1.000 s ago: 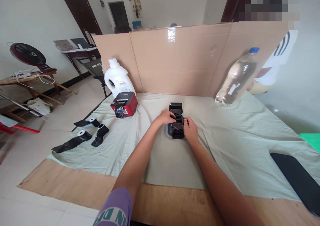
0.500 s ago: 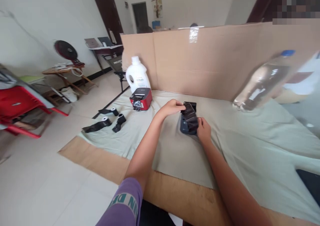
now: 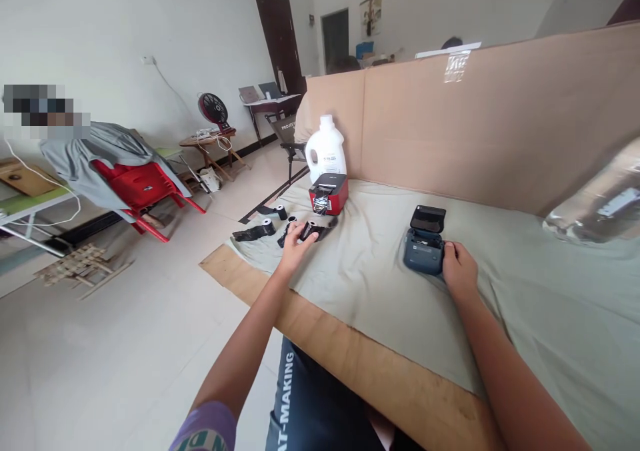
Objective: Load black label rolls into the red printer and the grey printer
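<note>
A small dark blue printer with its lid up sits on the pale green cloth. My right hand rests against its right side, fingers curled on the casing. My left hand reaches far left and pinches a black paper roll that lies on the cloth, just in front of a red printer. Further left lie several more black rolls with white cores.
A white jug stands behind the red printer. A cardboard wall backs the table and a clear bottle leans at the right. Red chairs and a fan stand on the floor to the left.
My left hand lifted the black roll out of the blue printer and carried it left to the cloth by the red printer. My head turned left. The right hand stayed at the blue printer.
</note>
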`<state>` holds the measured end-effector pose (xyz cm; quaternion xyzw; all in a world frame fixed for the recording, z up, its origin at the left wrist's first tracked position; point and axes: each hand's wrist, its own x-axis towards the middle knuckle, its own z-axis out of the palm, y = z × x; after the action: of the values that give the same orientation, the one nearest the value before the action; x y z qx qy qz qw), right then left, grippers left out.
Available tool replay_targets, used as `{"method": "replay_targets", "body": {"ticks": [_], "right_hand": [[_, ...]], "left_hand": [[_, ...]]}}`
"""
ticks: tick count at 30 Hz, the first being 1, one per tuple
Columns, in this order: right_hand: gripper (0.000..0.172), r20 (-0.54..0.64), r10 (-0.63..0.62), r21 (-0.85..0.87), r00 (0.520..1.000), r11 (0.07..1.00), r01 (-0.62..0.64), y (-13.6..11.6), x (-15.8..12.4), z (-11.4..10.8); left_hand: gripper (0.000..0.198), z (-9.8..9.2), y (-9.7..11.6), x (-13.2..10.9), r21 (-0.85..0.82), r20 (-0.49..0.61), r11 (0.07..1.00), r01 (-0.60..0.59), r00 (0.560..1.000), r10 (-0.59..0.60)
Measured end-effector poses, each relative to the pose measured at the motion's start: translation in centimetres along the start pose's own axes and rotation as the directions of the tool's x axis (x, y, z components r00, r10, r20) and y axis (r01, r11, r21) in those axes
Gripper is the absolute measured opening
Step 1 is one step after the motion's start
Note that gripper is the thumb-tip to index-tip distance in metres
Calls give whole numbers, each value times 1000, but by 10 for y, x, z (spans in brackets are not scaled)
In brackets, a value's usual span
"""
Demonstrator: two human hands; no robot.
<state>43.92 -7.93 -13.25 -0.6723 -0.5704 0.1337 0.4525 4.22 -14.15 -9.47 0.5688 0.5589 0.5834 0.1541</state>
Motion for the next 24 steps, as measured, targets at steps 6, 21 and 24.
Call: {"method": "replay_targets", "body": {"ticks": [6, 21, 24], "right_hand": [[50, -3, -6, -9, 1000, 1000, 6, 0, 0, -1], [43, -8, -11, -9, 1000, 1000, 11, 3, 2, -1], [42, -7, -19, -6, 1000, 1000, 19, 3, 1, -2]], "left_hand": [[32, -5, -12, -10, 300, -114, 954, -6, 993, 42], [21, 3, -19, -20, 342, -161, 934, 103, 986, -50], [32, 2, -14, -21, 343, -157, 921, 186, 978, -139]]}}
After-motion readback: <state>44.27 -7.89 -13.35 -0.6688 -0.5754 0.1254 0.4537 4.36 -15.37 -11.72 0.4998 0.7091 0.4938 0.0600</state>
